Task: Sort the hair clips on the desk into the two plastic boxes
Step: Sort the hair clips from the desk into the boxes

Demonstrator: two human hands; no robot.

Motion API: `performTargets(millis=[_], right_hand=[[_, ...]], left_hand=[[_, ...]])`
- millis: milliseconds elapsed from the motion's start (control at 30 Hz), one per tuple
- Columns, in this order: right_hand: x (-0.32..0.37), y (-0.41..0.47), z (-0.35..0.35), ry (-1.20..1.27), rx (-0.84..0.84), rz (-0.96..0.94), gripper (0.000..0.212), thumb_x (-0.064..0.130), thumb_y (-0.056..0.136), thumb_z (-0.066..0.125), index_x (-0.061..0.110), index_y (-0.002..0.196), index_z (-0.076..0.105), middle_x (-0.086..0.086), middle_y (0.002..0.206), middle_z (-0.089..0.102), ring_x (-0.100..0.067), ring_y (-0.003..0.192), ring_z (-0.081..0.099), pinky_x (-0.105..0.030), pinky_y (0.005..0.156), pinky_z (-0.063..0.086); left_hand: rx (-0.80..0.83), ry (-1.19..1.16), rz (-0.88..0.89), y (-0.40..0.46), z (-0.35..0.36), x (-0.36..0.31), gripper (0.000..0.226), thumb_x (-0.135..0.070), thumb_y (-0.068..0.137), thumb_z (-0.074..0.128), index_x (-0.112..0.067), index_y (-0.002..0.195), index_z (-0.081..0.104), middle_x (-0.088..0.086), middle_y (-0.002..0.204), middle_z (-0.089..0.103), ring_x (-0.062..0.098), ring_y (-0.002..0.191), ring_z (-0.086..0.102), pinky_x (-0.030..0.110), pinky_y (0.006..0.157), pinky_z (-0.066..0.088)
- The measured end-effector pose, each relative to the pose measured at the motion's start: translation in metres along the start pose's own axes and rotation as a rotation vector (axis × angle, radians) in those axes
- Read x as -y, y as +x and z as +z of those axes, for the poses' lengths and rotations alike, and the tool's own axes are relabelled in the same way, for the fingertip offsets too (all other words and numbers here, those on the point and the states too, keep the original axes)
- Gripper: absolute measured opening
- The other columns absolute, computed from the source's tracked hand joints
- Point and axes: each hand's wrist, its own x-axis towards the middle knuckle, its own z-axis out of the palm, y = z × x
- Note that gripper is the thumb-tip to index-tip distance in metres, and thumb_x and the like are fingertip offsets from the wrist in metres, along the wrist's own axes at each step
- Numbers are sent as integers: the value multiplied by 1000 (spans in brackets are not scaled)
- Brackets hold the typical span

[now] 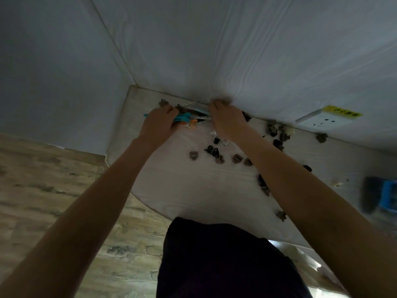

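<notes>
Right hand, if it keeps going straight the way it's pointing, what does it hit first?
Probably the wall: the right hand points across the desk at it, fingertips already near its base. Depth is unclear.

Small dark and brown hair clips [217, 152] lie scattered on the desk (plastic boxes indistinct).

Scattered clips [216, 152] crowd the desk [193, 190]; near edge bare.

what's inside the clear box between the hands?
The clear box at the wall holds colourful clips: teal ones and an orange one show. The left hand and right hand cover both ends, so the rest is hidden.
</notes>
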Motion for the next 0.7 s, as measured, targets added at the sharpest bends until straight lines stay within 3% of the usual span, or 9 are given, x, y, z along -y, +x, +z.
performTargets(millis=[233,400,700], right_hand=[[-7,2,2,3,23,-37,28,11,94,42,1,119,48,-21,116,58,-32,107,53,-36,83,40],[-19,-16,-1,163,5,-9,22,15,93,46,5,113,49,-17,104,62,-32,89,59,-35,67,40],[-5,-8,-12,498,-108,62,24,14,94,49,-1,112,46,-21,100,63,-20,73,51,-27,63,35]], left_hand=[[42,-33,-9,4,4,-1,46,-25,90,57,-2,129,48,26,116,56,38,106,52,42,88,38],[13,-3,13,-6,7,7,44,-28,87,62,-2,122,52,23,113,55,37,104,51,44,83,44],[-10,45,122,-20,6,20,35,-21,80,70,-2,106,58,18,114,58,36,98,51,44,74,47]])
